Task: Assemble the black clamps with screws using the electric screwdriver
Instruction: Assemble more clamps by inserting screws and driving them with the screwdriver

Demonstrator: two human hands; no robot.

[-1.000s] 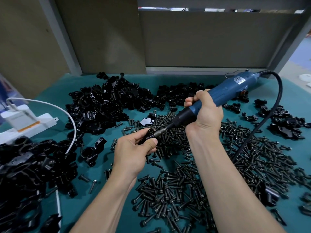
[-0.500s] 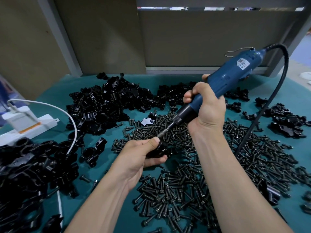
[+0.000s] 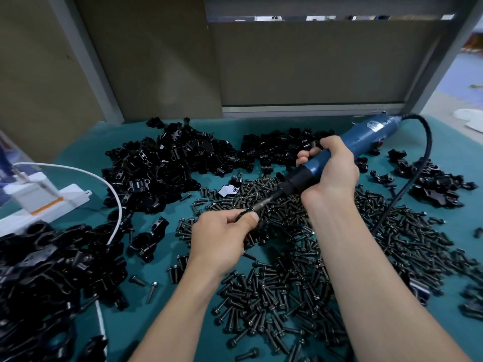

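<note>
My right hand (image 3: 330,169) grips the blue electric screwdriver (image 3: 366,138) by its barrel, tilted down to the left. Its metal bit (image 3: 262,203) meets a small black clamp (image 3: 244,214) that my left hand (image 3: 222,231) pinches between thumb and fingers over the table centre. Most of that clamp is hidden by my fingers. Loose black screws (image 3: 300,270) lie spread under and around both hands. A big heap of black clamps (image 3: 167,163) sits at the back left.
More clamps are piled at the near left (image 3: 39,270) and far right (image 3: 433,181). A white power strip (image 3: 39,202) with a white cable (image 3: 104,181) lies at the left. The screwdriver's black cord (image 3: 407,184) loops across the screws on the teal mat (image 3: 156,322).
The screwdriver tilted up and then came back down flatter. My left hand turned the clamp, and the bit sits against it again.
</note>
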